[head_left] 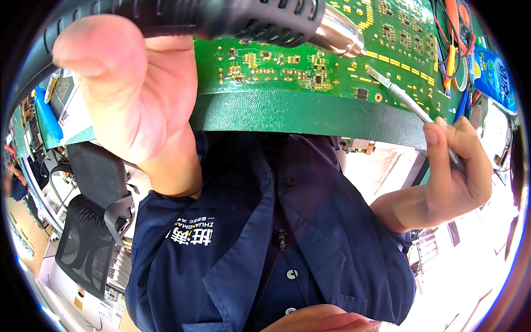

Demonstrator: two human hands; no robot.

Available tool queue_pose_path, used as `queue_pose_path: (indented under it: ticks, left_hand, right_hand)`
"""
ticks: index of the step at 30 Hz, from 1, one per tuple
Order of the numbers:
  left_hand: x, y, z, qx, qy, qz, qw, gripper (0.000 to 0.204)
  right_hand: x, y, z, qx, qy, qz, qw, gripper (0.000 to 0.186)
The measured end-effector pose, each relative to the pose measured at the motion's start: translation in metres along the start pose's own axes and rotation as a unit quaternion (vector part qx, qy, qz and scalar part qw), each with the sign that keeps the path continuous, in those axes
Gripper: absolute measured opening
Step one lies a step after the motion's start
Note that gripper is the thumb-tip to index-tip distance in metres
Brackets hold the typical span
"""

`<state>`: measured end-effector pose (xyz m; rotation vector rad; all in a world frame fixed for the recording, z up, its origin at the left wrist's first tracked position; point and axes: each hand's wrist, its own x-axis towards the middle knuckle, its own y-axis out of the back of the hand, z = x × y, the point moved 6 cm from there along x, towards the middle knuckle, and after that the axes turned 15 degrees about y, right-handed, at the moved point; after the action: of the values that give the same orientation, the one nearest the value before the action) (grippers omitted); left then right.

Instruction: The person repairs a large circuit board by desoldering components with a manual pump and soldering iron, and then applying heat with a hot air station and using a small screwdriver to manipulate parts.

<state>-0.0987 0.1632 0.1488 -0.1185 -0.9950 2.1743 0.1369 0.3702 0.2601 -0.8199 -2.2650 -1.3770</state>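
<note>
My left hand grips a black hot air gun from below, its fingers partly hidden behind the barrel. The gun's metal nozzle points right and slightly down, above a green circuit board with many small parts. In my right hand, a slim grey metal tool is pinched between thumb and fingers. Its flat, narrow tip lies over the board, just to the right of the nozzle; whether it touches the surface I cannot tell.
A green worktop edge runs in front of my body. At far right lie a blue packet, cables and an orange-handled tool. On the left are a blue tube-like item and a black office chair. Another person is at far left.
</note>
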Motion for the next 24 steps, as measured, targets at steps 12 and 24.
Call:
queue_pose_path:
  ticks: [12, 24]
  left_hand:
    - [0.001, -0.003, 0.003, 0.004, 0.004, -0.002, 1.0, 0.062]
    - [0.0, -0.006, 0.002, 0.008, 0.008, -0.009, 1.0, 0.062]
  right_hand:
    - [-0.018, -0.004, 0.003, 0.018, -0.005, 0.016, 1.0, 0.025]
    - [-0.019, -0.004, 0.007, 0.004, 0.044, -0.009, 0.999, 0.023]
